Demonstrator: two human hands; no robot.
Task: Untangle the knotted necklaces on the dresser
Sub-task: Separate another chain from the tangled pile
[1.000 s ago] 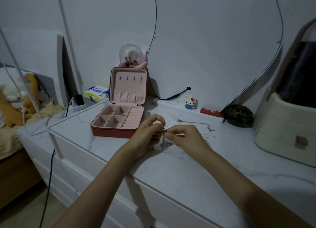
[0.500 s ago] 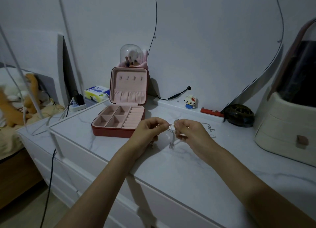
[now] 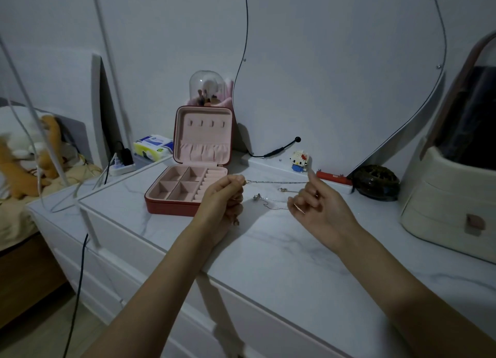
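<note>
Now two silver chains in play. One chain (image 3: 276, 181) runs taut and level in the air between the hands, just above the counter (image 3: 281, 250). Second chain (image 3: 271, 203) hangs slack below it, with a small clasp or pendant at its left end near the marble; its right end leads toward the right hand. Whether the two chains touch anywhere, I cannot tell.

Compared with half a second ago: hands were nearly touching, with the chains bunched between them; they are now well apart and the upper chain is drawn out straight.

Left hand (image 3: 222, 199): grip clenched, thumb and forefinger pinching the left end of the taut chain, other fingers curled under. Right hand (image 3: 319, 204): forefinger raised with the taut chain's right end at it, remaining fingers curled in; the slack chain seems caught in that curl, though the exact hold is too fine to make out.

Outward: one red jewellery box (image 3: 188, 188), lid up, pink lining, left of the hands. One small block figure (image 3: 299, 160) at the wall. One dark round openwork bowl (image 3: 375, 181) to the right. One cream organiser (image 3: 451, 194) at far right.
</note>
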